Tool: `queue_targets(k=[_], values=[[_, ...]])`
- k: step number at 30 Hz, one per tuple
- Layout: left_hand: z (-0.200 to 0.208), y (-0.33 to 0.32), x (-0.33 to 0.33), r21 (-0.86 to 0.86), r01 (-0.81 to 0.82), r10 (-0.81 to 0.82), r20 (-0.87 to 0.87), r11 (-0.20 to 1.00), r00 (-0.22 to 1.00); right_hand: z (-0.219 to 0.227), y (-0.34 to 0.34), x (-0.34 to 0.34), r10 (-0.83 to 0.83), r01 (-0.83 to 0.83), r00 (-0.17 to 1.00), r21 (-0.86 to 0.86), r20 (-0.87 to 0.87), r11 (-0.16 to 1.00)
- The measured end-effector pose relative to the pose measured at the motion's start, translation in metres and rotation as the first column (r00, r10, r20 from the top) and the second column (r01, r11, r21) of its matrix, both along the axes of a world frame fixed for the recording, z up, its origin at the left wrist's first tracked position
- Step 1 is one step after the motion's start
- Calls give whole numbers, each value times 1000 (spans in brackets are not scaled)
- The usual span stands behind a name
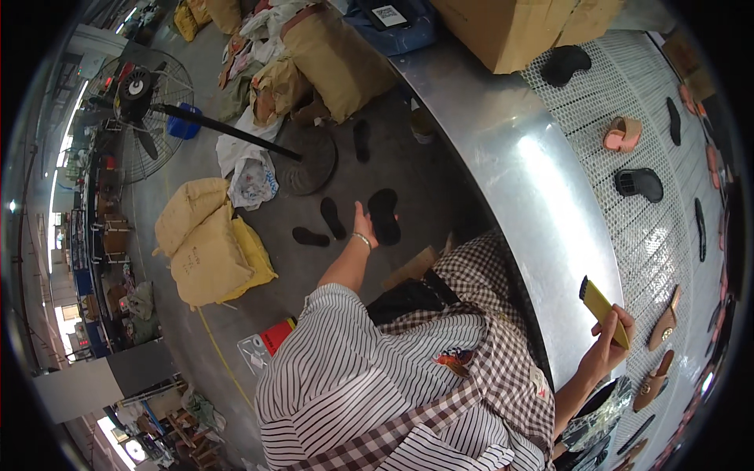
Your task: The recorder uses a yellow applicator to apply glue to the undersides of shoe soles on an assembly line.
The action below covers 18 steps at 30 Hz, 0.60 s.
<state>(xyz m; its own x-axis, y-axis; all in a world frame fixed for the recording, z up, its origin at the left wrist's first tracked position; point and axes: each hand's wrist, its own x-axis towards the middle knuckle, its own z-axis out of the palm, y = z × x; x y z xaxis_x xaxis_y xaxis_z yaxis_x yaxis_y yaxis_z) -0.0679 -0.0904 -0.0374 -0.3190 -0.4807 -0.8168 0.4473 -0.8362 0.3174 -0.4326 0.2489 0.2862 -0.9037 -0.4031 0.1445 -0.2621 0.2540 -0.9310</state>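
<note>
My left hand (364,227) is held out over the floor with a black shoe sole (384,216). The thumb stands off to one side, and the other fingers are mostly hidden behind the sole. At the metal edge of the conveyor, my right hand (608,339) is closed round a flat yellow brush (603,310) with short dark bristles at its far end. More black soles (333,218) lie on the floor beyond my left hand.
A mesh conveyor (585,118) on the right carries a pink slide sandal (622,134), brown shoes (665,320) and black soles. A cardboard box (510,27) stands at its far end. Stuffed sacks (206,243) and a pedestal fan (228,129) stand on the floor to the left.
</note>
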Motion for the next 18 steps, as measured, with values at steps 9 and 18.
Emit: queue_targets(k=[9,18], values=[[-17,-140,-18,-65,-214,222,393,975,892,7,-4,12,-76,74,997,51,27,996],[-71,-25,23,6,-285,253,443,958,860,-6,10,0,-47,53,991,-41,126,998]])
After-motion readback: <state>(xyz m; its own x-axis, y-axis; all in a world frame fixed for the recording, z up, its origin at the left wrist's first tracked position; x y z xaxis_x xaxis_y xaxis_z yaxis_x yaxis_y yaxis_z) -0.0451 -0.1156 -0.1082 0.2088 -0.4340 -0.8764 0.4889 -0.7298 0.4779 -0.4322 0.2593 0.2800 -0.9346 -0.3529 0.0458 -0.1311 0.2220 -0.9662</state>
